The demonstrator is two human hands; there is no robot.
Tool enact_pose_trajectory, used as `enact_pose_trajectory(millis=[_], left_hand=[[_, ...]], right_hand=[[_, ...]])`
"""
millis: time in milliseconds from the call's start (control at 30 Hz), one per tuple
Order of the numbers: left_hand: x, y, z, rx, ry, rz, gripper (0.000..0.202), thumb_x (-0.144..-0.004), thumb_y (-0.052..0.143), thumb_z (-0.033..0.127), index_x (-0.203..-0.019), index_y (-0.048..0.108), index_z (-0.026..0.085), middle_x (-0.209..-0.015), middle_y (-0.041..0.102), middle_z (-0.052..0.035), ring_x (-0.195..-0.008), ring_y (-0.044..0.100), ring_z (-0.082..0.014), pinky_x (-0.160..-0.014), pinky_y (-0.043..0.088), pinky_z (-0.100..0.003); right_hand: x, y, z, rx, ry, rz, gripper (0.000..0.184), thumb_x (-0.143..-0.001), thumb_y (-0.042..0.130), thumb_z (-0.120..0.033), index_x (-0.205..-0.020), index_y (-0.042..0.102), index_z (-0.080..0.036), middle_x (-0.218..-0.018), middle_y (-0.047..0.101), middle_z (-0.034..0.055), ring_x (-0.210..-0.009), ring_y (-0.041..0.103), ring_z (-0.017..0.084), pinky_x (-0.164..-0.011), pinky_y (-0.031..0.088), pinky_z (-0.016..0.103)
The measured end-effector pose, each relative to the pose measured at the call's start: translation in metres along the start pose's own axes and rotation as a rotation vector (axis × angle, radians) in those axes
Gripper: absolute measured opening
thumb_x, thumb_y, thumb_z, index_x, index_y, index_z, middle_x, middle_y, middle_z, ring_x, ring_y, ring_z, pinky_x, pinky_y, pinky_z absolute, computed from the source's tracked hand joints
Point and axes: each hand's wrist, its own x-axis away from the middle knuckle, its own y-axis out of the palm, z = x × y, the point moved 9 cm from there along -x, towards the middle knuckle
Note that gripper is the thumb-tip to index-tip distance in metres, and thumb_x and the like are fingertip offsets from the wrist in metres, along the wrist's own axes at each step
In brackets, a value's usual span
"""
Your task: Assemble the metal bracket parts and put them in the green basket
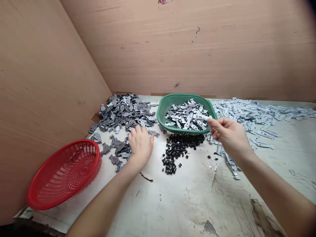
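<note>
My right hand [229,135] pinches one end of a long silvery metal hinge arm [201,117], holding it over the near right part of a green plastic basket [186,131]. Similar assembled metal pieces [185,112] fill that basket. On the left, my left hand [140,141] is palm down at the edge of some scattered flat grey metal plates [118,144]. Its thumb stands apart from the fingers, whose tips are partly hidden. Small black pins or rivets [172,151] lie in a heap between my hands, just in front of the basket.
A red plastic basket [66,174] leans at the left. A large heap of grey plates [123,110] lies against the back left corner. Long silvery arms [247,115] spread along the back right. Brown board walls [172,49] enclose the back and left of the worn pale tabletop [177,210].
</note>
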Motion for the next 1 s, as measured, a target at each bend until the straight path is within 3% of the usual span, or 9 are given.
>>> enact_pose_trajectory(millis=[133,233,367,467,567,633,767,867,1000], left_hand=[[-0.017,0.014,-0.03,-0.24,-0.057,-0.05,0.031,-0.079,0.053,0.028,-0.095,0.063,0.004,-0.1,0.056,-0.0249,-0.102,0.045,-0.0383,-0.081,0.035,-0.044],[-0.013,0.012,-0.022,-0.21,-0.015,-0.07,0.022,-0.08,0.048,0.02,-0.087,0.066,0.008,-0.096,0.058,-0.0221,-0.098,0.045,-0.0363,-0.079,0.035,-0.045],[0.021,0.002,0.037,0.15,0.235,-0.057,0.025,-0.087,0.042,0.022,-0.083,0.066,0.016,-0.089,0.058,-0.0133,-0.085,0.048,-0.0267,-0.071,0.038,-0.039],[0.081,0.01,0.109,0.353,0.761,-0.184,0.029,-0.09,0.036,0.02,-0.085,0.064,0.019,-0.08,0.057,-0.0086,-0.076,0.049,-0.0206,-0.06,0.037,-0.031],[0.133,0.027,0.141,0.289,1.065,-0.283,0.021,-0.087,0.042,0.013,-0.087,0.063,0.016,-0.08,0.058,-0.0073,-0.073,0.049,-0.0188,-0.056,0.036,-0.029],[0.149,0.038,0.145,0.237,1.157,-0.38,0.014,-0.082,0.056,0.024,-0.088,0.062,0.014,-0.084,0.057,-0.0083,-0.075,0.05,-0.0203,-0.057,0.038,-0.03],[0.128,0.039,0.132,0.36,0.977,-0.476,0.059,-0.068,0.061,0.059,-0.107,0.056,0.016,-0.099,0.053,-0.0099,-0.081,0.053,-0.0221,-0.063,0.044,-0.031],[0.105,0.042,0.118,0.342,0.79,-0.422,0.035,-0.084,0.05,0.039,-0.112,0.051,0.017,-0.103,0.052,-0.0103,-0.083,0.053,-0.0213,-0.062,0.044,-0.03],[0.102,0.05,0.116,0.283,0.792,-0.445,0.012,-0.082,0.049,0.015,-0.09,0.057,0.018,-0.092,0.055,-0.006,-0.085,0.051,-0.02,-0.064,0.042,-0.028]], right_hand=[[-0.01,-0.001,-0.003,0.254,-0.042,-0.094,0.041,-0.072,0.064,-0.056,-0.059,0.046,-0.021,-0.047,0.045,-0.0029,-0.041,0.038,0.009,-0.04,0.033,0.024],[0.007,-0.006,0.013,0.634,-0.106,-0.185,0.037,-0.076,0.06,-0.053,-0.06,0.049,-0.021,-0.049,0.048,-0.0007,-0.043,0.04,0.012,-0.043,0.033,0.026],[0.03,-0.012,0.042,0.943,-0.217,-0.301,0.021,-0.081,0.053,-0.039,-0.069,0.057,-0.022,-0.07,0.061,0.0053,-0.054,0.052,0.017,-0.05,0.038,0.03],[0.039,-0.007,0.057,0.974,-0.254,-0.384,0.016,-0.084,0.048,-0.033,-0.078,0.059,-0.023,-0.083,0.062,0.0065,-0.062,0.057,0.018,-0.057,0.043,0.031],[0.041,-0.003,0.058,1.009,-0.291,-0.373,0.015,-0.085,0.046,-0.029,-0.081,0.059,-0.022,-0.085,0.06,0.0068,-0.067,0.058,0.02,-0.061,0.044,0.032],[0.042,-0.002,0.056,1.018,-0.301,-0.358,0.014,-0.085,0.045,-0.026,-0.082,0.058,-0.021,-0.086,0.06,0.007,-0.07,0.058,0.02,-0.062,0.044,0.032],[0.044,-0.006,0.054,1.011,-0.307,-0.365,0.015,-0.087,0.043,-0.022,-0.086,0.058,-0.021,-0.089,0.059,0.0068,-0.074,0.059,0.019,-0.065,0.045,0.03],[0.047,-0.006,0.054,1.041,-0.318,-0.381,0.018,-0.088,0.042,-0.021,-0.093,0.059,-0.02,-0.091,0.059,0.0071,-0.074,0.058,0.018,-0.063,0.045,0.029],[0.051,0.008,0.053,1.157,-0.403,-0.36,0.018,-0.086,0.043,-0.018,-0.091,0.06,-0.017,-0.085,0.056,0.0082,-0.072,0.055,0.019,-0.057,0.041,0.028]])
